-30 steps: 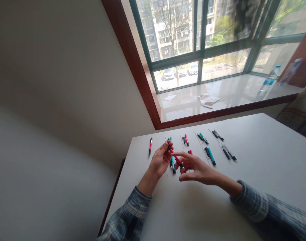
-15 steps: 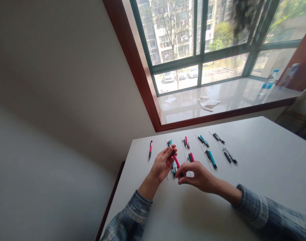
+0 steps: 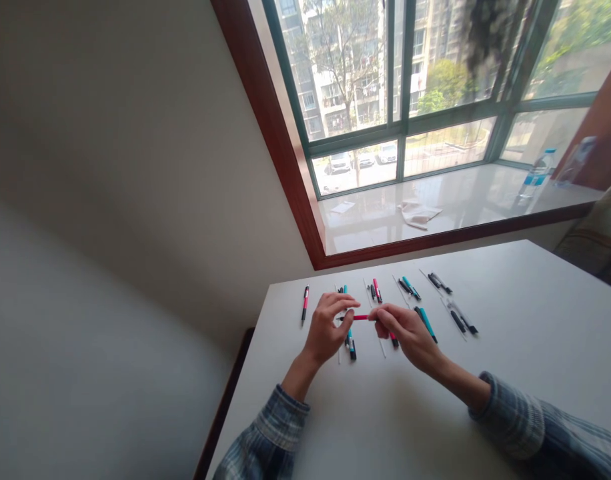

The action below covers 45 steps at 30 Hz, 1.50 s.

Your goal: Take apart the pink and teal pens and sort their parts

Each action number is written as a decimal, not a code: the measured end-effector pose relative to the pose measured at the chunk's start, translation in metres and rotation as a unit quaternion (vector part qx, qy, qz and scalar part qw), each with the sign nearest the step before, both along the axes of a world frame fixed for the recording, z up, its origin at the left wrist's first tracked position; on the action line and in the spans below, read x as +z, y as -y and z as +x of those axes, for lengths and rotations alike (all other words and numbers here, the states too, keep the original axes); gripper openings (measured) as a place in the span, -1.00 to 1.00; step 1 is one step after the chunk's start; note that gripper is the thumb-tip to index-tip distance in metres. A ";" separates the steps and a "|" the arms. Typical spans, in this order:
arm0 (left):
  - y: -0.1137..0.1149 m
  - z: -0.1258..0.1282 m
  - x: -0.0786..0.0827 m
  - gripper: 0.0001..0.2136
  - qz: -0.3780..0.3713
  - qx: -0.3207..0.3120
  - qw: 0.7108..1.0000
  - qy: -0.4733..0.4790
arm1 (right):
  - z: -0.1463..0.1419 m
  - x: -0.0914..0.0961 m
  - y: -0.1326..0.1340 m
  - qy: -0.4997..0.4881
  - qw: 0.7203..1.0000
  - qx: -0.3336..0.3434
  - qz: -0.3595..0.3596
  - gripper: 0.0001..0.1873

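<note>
A pen with a pink barrel (image 3: 360,317) is held level above the white table, its dark tip end toward the left. My right hand (image 3: 403,330) pinches the pen's right end between thumb and fingers. Around the tip end is my left hand (image 3: 328,327), its fingers stretched and a gap showing between them and the thumb. Whether the left thumb touches the pen I cannot tell. Below the hands lie teal pen parts (image 3: 351,345) and a pink part (image 3: 394,340), both partly covered.
A whole pink and black pen (image 3: 305,303) lies at the table's left. Sets of pen parts, pink (image 3: 377,290), teal (image 3: 411,287) and clear with black (image 3: 463,317), lie in rows with thin refills. Behind the table (image 3: 385,413) is a window ledge with a cloth (image 3: 419,215) and a bottle (image 3: 537,173).
The pen has turned from slanting to level. My left hand has rolled over and its fingers have loosened. My right hand has moved up slightly and still grips the pen's end.
</note>
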<state>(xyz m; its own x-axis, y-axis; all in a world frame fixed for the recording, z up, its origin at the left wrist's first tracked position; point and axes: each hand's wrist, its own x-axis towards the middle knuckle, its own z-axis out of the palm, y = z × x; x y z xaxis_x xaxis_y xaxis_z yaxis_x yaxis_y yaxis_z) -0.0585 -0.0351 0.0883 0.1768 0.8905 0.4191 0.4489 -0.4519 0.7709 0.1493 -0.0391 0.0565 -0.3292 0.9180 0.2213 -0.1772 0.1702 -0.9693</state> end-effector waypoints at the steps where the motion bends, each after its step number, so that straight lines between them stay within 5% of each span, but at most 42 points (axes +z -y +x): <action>1: 0.001 0.000 0.000 -0.85 0.014 -0.012 0.999 -0.034 | 0.001 -0.001 -0.003 -0.016 1.000 -0.012 -0.020 -0.55; 6: 0.003 -0.001 -0.007 -0.88 0.058 -0.041 0.980 -0.185 | 0.003 -0.007 -0.012 -0.055 0.994 -0.004 -0.090 -0.51; 10: 0.002 -0.005 -0.010 -0.85 0.050 -0.031 0.979 -0.193 | 0.003 -0.008 -0.010 -0.064 0.993 0.010 -0.096 -0.52; 15: -0.006 -0.027 -0.003 -0.74 0.021 0.096 0.976 -0.196 | 0.001 -0.004 -0.005 0.037 0.998 0.013 -0.044 -0.49; 21: -0.016 -0.061 0.002 -0.85 -0.024 0.241 0.920 -0.307 | -0.006 0.002 0.007 0.115 0.993 0.029 0.002 -0.64; 30: -0.016 -0.050 -0.014 -0.85 -0.073 0.266 0.867 -0.415 | -0.009 0.001 0.015 0.162 0.985 0.051 0.037 -0.75; 45: -0.017 -0.057 -0.017 -0.79 -0.073 0.268 0.854 -0.440 | -0.009 0.008 0.017 0.186 0.975 0.077 0.090 -0.77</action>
